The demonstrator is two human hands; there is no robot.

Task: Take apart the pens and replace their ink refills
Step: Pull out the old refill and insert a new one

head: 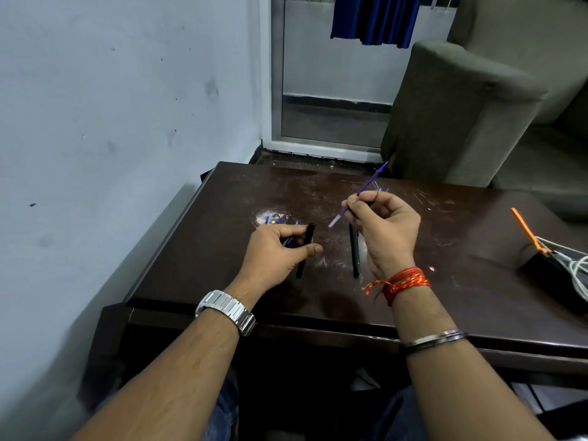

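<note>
Near the camera, two bare arms reached over the edge of a dark table. The left wrist wore a silver watch, and the right wrist had a red thread and a thin bangle. The left hand rested low on the table with its fingers curled around a black tube, the thumb pressed against its side. Just past those fingers lay some blue refills. The right hand was held up above the table, pinching a blue refill between thumb and fingers, with its tip tilted up and away. A black pen lay flat under that hand. Far to the right sat an orange tool and white cables.
</note>
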